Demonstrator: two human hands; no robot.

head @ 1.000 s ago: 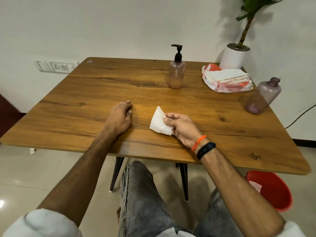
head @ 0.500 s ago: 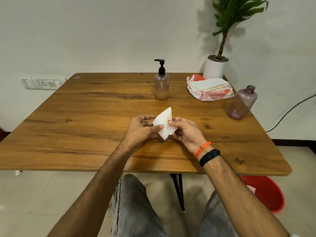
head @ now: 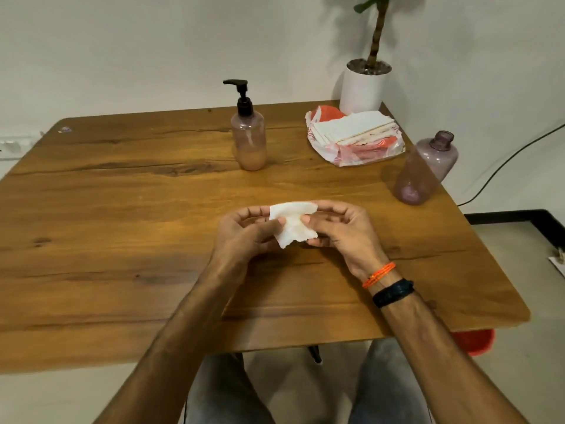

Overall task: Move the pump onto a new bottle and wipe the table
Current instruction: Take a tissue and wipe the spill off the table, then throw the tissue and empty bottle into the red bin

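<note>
Head view — both hands (head: 244,234) (head: 342,234) pinch a crumpled white tissue (head: 292,223).

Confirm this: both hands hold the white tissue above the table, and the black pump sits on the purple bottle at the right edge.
Wrong on the pump. In the head view the black pump tops the bottle near the table's middle; the purple bottle has none. Both hands, left and right, hold the tissue.

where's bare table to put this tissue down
Bare wood: the whole left half of the table, left of the pump bottle, and the near strip before both hands. Crowded: far right, with napkin pack and open bottle.
</note>
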